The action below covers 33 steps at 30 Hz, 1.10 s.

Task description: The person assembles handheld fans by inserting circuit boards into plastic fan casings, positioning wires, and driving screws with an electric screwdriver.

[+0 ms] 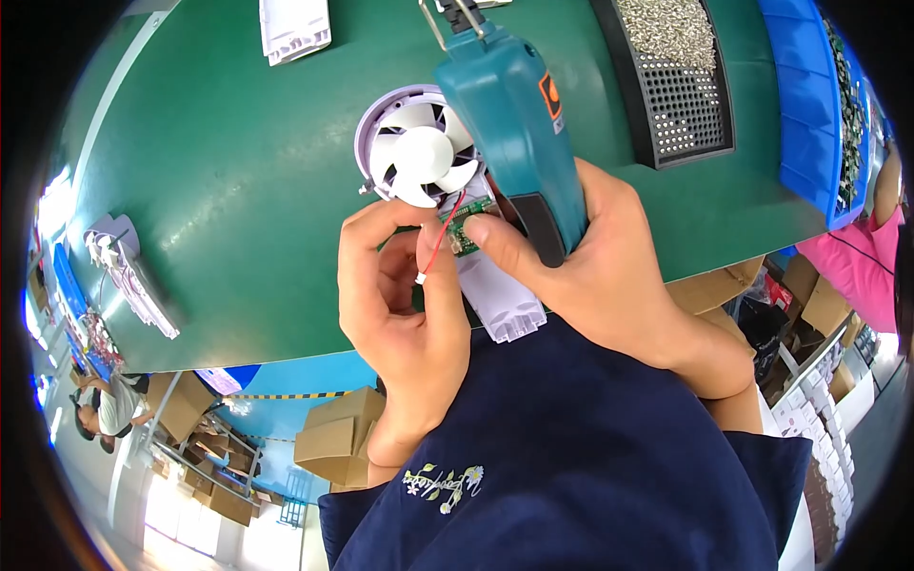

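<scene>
My left hand (400,285) holds a small white handheld fan (419,152) by its handle (503,300), pinching near the red wire (436,243) that runs from the small green circuit board (466,228). In my right hand (590,266) is a teal electric screwdriver (514,114), gripped around its body, and the thumb presses on the circuit board. The fan's round white blades and pale purple ring lie over the green table (219,190). The screwdriver's tip is hidden behind the hands.
A black perforated tray (685,105) of small metal parts sits at the upper right beside a blue bin (809,105). White fan housings (295,29) lie at the top, more parts (124,266) at the left. Cardboard boxes (333,438) stand below. A person in pink (857,257) is at right.
</scene>
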{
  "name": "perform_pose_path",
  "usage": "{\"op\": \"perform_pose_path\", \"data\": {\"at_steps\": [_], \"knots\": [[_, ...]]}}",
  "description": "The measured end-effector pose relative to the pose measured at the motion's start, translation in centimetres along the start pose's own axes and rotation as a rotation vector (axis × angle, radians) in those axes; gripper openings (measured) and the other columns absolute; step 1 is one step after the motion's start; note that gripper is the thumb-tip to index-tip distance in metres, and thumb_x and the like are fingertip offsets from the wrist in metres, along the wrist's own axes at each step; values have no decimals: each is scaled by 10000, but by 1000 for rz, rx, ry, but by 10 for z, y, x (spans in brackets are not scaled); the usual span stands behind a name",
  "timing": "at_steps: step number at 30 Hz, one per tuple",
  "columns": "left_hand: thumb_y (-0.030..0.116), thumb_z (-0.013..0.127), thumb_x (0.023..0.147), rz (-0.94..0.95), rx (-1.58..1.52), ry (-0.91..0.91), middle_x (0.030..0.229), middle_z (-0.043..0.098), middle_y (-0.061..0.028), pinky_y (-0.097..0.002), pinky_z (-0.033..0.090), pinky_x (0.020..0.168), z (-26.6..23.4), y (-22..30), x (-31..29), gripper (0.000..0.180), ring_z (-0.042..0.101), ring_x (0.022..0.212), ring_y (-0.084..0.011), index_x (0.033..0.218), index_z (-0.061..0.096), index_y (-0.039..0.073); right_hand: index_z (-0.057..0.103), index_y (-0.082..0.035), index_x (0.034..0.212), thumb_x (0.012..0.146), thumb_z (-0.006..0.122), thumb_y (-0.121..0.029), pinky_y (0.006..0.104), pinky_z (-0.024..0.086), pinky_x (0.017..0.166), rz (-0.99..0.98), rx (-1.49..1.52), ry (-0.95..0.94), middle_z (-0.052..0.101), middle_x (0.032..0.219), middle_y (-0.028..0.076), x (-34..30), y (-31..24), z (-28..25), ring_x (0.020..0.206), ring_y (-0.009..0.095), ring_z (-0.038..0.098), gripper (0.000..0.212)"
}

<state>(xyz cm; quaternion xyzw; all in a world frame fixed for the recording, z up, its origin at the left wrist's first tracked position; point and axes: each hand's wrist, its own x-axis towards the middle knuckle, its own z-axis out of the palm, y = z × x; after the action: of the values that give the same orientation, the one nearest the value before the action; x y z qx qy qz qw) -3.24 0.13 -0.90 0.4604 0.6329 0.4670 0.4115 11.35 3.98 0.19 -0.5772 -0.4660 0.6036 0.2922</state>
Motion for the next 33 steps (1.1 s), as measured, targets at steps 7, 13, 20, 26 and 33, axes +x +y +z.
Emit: {"op": "perform_pose_path", "data": {"at_steps": [7,13,20,26,33], "knots": [[-126,584,897,-40,-16,5,1128,563,-96,-223,513,720,1,0,0,222,622,828,-104,1103,581,-43,654,-2,980,855,773,-100,238,472,636,-28,-37,18,651,798,-1,3,-2,2,719,52,559,198],[-91,693,857,11,40,-78,1145,587,-102,-225,559,755,-9,-2,-3,291,655,874,-128,1141,687,-27,650,15,968,845,767,-129,284,492,638,-55,-7,23,665,782,60,4,3,2,701,123,600,222],[-123,716,828,-87,-148,-107,1149,628,-122,-230,585,773,-6,-12,-3,300,676,893,-132,1115,704,-35,585,28,1193,898,718,-217,227,446,542,-66,219,57,687,1004,82,-12,-6,-29,626,59,546,406],[-143,697,832,-72,-197,-125,1118,623,-111,-212,574,768,-7,-12,0,303,659,890,-117,1119,701,-48,249,-155,1558,841,651,-687,440,521,702,-879,430,-89,616,1128,98,-36,-54,-119,780,214,604,979],[-129,713,821,-54,-111,-185,1079,631,-105,-214,582,732,21,-6,3,300,663,859,-113,1104,713,-30,492,-127,1232,720,551,-896,289,385,551,-1027,576,-103,517,775,21,1,-4,-131,596,137,475,925]]}}
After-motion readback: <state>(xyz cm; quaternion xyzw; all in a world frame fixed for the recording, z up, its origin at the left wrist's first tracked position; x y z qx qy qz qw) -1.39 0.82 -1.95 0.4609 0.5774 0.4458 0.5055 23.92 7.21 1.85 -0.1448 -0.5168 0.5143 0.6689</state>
